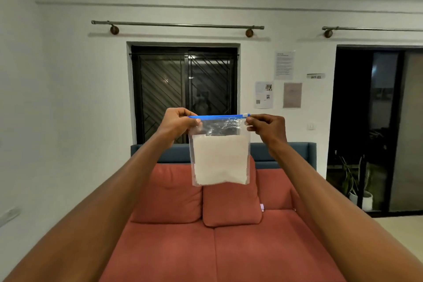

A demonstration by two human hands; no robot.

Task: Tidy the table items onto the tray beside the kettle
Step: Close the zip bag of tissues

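So there's a big salmon-red sofa (229, 247) filling the near middle, with two matching cushions (231, 204) propped against its blue backrest (283, 153). On the far wall sits a dark window with a metal grille (185, 89), a curtain rod (176, 25) above it, and some papers (283, 65) taped up to the right. Both arms are stretched out, holding a clear zip bag (219, 151) up in the air in front of the window, about half full of white grains. Left hand (178, 125) pinches the bag's top left corner, right hand (266, 127) pinches the top right corner by the blue zip strip (217, 117), hands well apart.
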